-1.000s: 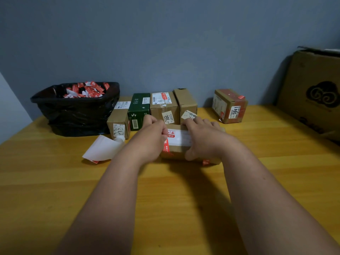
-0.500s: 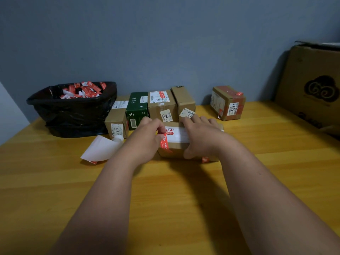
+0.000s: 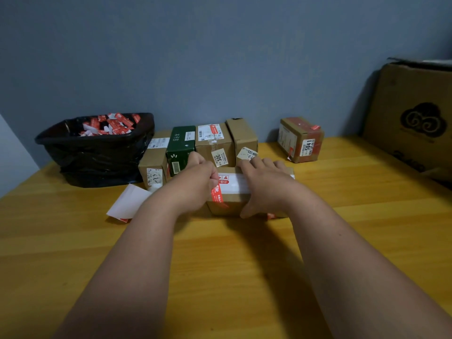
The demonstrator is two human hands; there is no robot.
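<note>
A small brown cardboard box (image 3: 231, 204) lies on the wooden table (image 3: 220, 265) in front of me, with a white and red shipping label (image 3: 233, 183) across its top. My left hand (image 3: 195, 184) pinches the label's red left end, which curls down over the box's front. My right hand (image 3: 264, 187) lies flat over the box's right part, fingers spread along the top and thumb down the front face, pressing it to the table.
Behind the box stands a row of parcels: a brown box (image 3: 154, 165), a green box (image 3: 181, 148), two more brown boxes (image 3: 215, 143). A taped parcel (image 3: 302, 139) sits back right, a large carton (image 3: 415, 113) far right. A black bag (image 3: 97, 152) holds peeled labels. White backing paper (image 3: 127, 201) lies left.
The label's red left end has lifted a little more off the box under my left hand. My right hand stays pressed on the box. The view has shifted slightly.
</note>
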